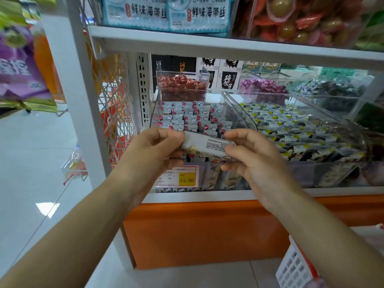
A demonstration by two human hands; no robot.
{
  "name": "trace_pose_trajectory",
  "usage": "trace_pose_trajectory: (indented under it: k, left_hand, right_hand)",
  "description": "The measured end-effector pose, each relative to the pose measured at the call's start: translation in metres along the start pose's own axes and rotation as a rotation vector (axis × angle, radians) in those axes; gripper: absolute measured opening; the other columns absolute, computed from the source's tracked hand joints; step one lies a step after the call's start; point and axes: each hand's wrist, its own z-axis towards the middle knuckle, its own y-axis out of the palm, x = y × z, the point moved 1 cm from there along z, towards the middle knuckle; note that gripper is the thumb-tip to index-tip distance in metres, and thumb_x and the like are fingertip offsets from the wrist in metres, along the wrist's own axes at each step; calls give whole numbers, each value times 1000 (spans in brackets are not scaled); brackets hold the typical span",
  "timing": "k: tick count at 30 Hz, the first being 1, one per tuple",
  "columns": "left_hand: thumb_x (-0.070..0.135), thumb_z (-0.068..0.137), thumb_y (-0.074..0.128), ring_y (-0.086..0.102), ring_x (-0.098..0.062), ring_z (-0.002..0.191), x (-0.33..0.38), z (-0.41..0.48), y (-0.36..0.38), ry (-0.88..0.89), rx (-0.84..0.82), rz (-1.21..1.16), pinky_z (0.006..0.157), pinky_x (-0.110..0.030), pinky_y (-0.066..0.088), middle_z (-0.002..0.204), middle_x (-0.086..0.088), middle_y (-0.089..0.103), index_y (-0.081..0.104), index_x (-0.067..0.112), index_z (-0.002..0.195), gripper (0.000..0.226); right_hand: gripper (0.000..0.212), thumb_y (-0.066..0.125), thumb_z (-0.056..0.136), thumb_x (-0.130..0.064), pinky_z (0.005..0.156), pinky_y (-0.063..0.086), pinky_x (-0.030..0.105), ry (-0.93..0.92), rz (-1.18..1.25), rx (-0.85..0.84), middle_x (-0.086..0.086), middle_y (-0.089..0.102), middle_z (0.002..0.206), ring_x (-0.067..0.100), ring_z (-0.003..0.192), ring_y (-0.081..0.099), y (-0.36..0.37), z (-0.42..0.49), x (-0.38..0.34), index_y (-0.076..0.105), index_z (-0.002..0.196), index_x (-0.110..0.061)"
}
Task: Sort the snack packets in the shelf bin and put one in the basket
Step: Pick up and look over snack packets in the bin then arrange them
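Your left hand [160, 146] and right hand [249, 157] pinched the ends of one snack packet [207, 145] before the shelf bin [234, 110]; the basket [293, 267] was at 5 o'clock.

I count two hands, my left hand [153, 148] and my right hand [249, 156], pinching one snack packet [207, 144]. There are two clear front bins, the shelf bin [236, 113] and the neighbouring bin [324, 104]. Three bins stand behind: the red sweets bin [182, 85], the purple sweets bin [264, 88] and the dark sweets bin [332, 91]. One price tag [176, 176], one basket [295, 265]. The packets in the bins are too many to count.

white snack packet [207, 144] held level, clear shelf bin [232, 104]
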Motion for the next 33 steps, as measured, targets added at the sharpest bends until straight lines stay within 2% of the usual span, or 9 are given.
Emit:
trace_pose_trajectory:
  k: [6,13,16,19,21,23,25,29,33]
  left_hand:
    - [19,67,66,69,-15,79,2,-1,-1,32,-40,73,70,-20,55,93,-9,67,64,14,107,41]
    - [8,81,65,69,-21,86,7,-6,-1,62,-118,317,78,-23,56,104,-9,64,68,28,99,27]
    - [17,83,64,68,-18,88,7,-8,3,24,-139,387,75,-17,55,104,-7,67,69,29,96,18]
    - [34,80,65,64,-13,74,7,-10,7,46,-107,465,63,-13,50,93,-11,68,69,21,88,16]
    - [38,74,66,61,-13,67,7,-10,7,56,-102,478,64,-19,52,91,-16,67,67,14,86,27]
    - [39,72,65,60,-24,72,7,-10,6,29,-108,459,71,-33,53,92,-20,65,65,6,85,36]
    - [31,79,64,60,-27,71,7,-8,3,8,-97,435,68,-32,52,85,-20,66,61,0,82,32]
    - [25,86,60,60,-2,56,7,-6,-2,37,-93,479,50,-11,44,64,2,67,64,-1,76,28]
    - [29,85,60,62,-3,54,8,-5,-3,80,-73,515,52,-12,47,63,3,69,69,6,75,27]
  right_hand:
    - [12,62,87,-13,57,53,21,-19,26,27,0,71,87,12,72,68,1,-1,-5,73,86,-17]
    - [25,62,86,-13,50,51,20,-58,-40,91,-7,68,69,8,63,65,-1,0,-4,68,63,-19]
    - [24,61,87,-13,49,51,20,-103,-116,88,-10,68,66,5,59,64,-1,-2,-5,65,64,-17]
    - [21,61,88,-13,49,52,20,-170,-183,54,-11,67,63,3,61,64,3,-4,-6,66,68,-18]
    - [21,61,88,-13,49,53,19,-211,-217,41,-12,67,63,2,61,64,5,-6,-7,66,68,-19]
    - [22,61,88,-13,49,53,19,-222,-227,27,-13,66,63,2,62,64,5,-5,-7,66,68,-20]
    - [23,61,88,-16,56,56,27,-220,-256,4,-11,67,66,5,65,64,5,-5,-7,67,67,-25]
    - [23,61,86,-20,73,56,47,-215,-297,-27,-6,68,71,13,75,65,6,-5,-7,69,66,-28]
    - [23,61,86,-22,74,55,55,-182,-279,7,-1,68,73,20,78,65,6,-4,-6,70,66,-28]
